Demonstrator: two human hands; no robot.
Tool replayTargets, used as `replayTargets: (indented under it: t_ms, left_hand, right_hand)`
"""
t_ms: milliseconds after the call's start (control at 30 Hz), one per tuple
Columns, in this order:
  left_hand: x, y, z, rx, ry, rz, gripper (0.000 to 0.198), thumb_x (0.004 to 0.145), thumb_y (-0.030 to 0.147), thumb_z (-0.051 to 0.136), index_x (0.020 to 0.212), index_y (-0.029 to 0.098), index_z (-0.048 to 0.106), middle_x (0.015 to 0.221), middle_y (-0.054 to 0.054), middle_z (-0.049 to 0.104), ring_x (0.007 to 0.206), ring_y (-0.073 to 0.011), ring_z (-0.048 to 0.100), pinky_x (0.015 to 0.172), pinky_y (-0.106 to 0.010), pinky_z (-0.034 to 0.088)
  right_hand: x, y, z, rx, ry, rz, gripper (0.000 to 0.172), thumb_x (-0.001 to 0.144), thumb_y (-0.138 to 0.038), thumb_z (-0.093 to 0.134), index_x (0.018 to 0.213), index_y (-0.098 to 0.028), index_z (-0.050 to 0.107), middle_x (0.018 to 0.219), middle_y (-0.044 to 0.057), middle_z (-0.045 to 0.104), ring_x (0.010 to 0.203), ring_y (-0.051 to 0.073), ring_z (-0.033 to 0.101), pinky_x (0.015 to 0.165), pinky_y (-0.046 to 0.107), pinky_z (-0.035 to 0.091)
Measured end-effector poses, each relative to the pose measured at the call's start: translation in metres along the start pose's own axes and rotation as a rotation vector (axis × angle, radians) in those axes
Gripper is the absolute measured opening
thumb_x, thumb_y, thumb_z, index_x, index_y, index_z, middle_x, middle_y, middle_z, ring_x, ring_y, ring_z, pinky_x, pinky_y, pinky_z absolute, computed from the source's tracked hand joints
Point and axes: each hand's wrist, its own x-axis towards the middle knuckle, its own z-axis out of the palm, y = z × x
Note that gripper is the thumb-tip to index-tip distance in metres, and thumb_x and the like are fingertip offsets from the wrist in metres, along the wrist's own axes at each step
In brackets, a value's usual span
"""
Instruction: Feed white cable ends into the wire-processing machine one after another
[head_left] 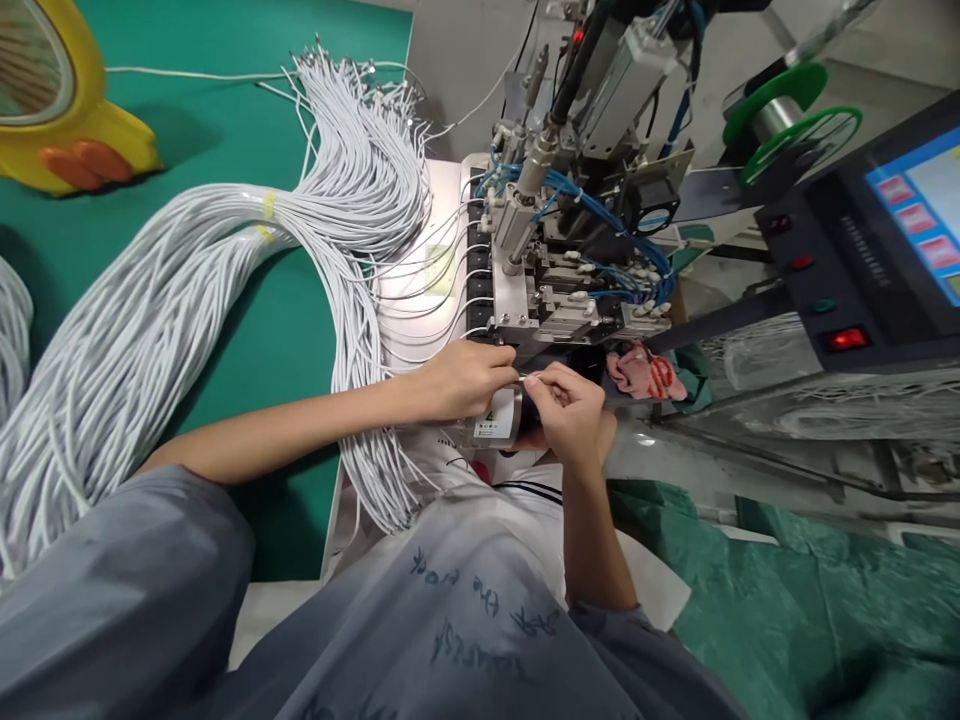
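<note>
Just in front of the machine's near end, my left hand [466, 381] is closed in a pinch on a white cable whose tip shows between the hands. My right hand [568, 408] pinches at that same tip, thumb against the fingers; exactly what it grips is too small to make out. Several white cables [427, 290] run from the bundle into the black slots [480, 262] along the machine's left side. A large bundle of white cables [169, 270], tied with yellow tape [268, 205], lies to the left and passes under my left forearm.
The pneumatic machine [517, 220] with blue hoses stands ahead. To the right are a green reel of wire [780, 118], a control screen [919, 215] and a pink cloth [646, 372]. A yellow duck-shaped object [82, 125] sits on the green mat [195, 110].
</note>
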Motion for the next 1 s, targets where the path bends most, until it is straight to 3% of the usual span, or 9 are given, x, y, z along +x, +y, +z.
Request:
replayTargets:
  t_ms: [100,200,367,533,667,867,1000]
  left_hand:
    - [-0.001,-0.001,0.007,-0.127,0.031,-0.084,0.024,0.088,0.018,0.043,0.081,0.013,0.066,0.071,-0.004,0.059,0.062,-0.0107,0.055,0.055,-0.021,0.04]
    - [-0.001,-0.005,0.013,-0.216,-0.018,-0.061,0.026,0.092,0.021,0.042,0.083,0.012,0.065,0.073,-0.004,0.059,0.064,-0.0099,0.055,0.058,-0.02,0.041]
    - [0.003,-0.021,0.009,0.036,-0.185,-0.069,0.028,0.092,0.016,0.038,0.082,0.01,0.064,0.08,-0.006,0.058,0.054,-0.008,0.049,0.049,-0.023,0.033]
    - [0.006,-0.029,0.01,0.103,-0.293,-0.105,0.027,0.092,0.015,0.039,0.08,0.01,0.063,0.082,-0.006,0.059,0.053,-0.0076,0.051,0.048,-0.023,0.035]
    - [0.006,-0.029,0.013,0.132,-0.315,-0.087,0.024,0.092,0.016,0.041,0.086,0.011,0.064,0.085,-0.006,0.06,0.057,-0.0095,0.056,0.048,-0.024,0.038]
    - [0.006,-0.026,0.011,0.155,-0.321,-0.071,0.031,0.09,0.013,0.043,0.116,0.013,0.059,0.083,-0.006,0.059,0.059,-0.0123,0.058,0.047,-0.024,0.039]
    - [0.005,-0.025,0.011,0.181,-0.327,-0.082,0.034,0.089,0.015,0.043,0.119,0.015,0.059,0.09,-0.009,0.059,0.062,-0.0141,0.06,0.046,-0.025,0.039]
  right_hand:
    - [0.0,0.011,0.01,0.091,0.084,0.006,0.02,0.078,-0.026,0.059,0.06,-0.017,0.061,0.057,-0.001,0.047,0.053,0.011,0.043,0.049,0.026,0.031]
    - [-0.001,0.023,0.021,0.156,0.14,0.054,0.02,0.079,-0.028,0.058,0.063,-0.017,0.062,0.059,-0.001,0.048,0.055,0.011,0.043,0.05,0.026,0.032]
    - [0.009,0.051,0.02,0.131,0.063,0.162,0.022,0.082,-0.03,0.052,0.067,-0.016,0.063,0.06,-0.001,0.049,0.058,0.012,0.045,0.055,0.025,0.034]
    - [0.02,0.074,0.021,0.183,-0.064,0.274,0.025,0.084,-0.038,0.05,0.071,-0.017,0.057,0.061,-0.003,0.047,0.055,0.01,0.04,0.051,0.023,0.03]
    - [0.021,0.076,0.03,0.304,-0.129,0.299,0.028,0.084,-0.037,0.052,0.062,-0.019,0.046,0.054,-0.006,0.038,0.05,0.009,0.034,0.049,0.024,0.027]
    - [0.024,0.076,0.03,0.33,-0.184,0.306,0.024,0.083,-0.033,0.052,0.064,-0.019,0.046,0.053,-0.007,0.033,0.049,0.008,0.027,0.049,0.024,0.023]
    - [0.026,0.076,0.029,0.304,-0.189,0.3,0.023,0.082,-0.033,0.053,0.065,-0.019,0.047,0.053,-0.006,0.033,0.05,0.009,0.027,0.049,0.024,0.023]
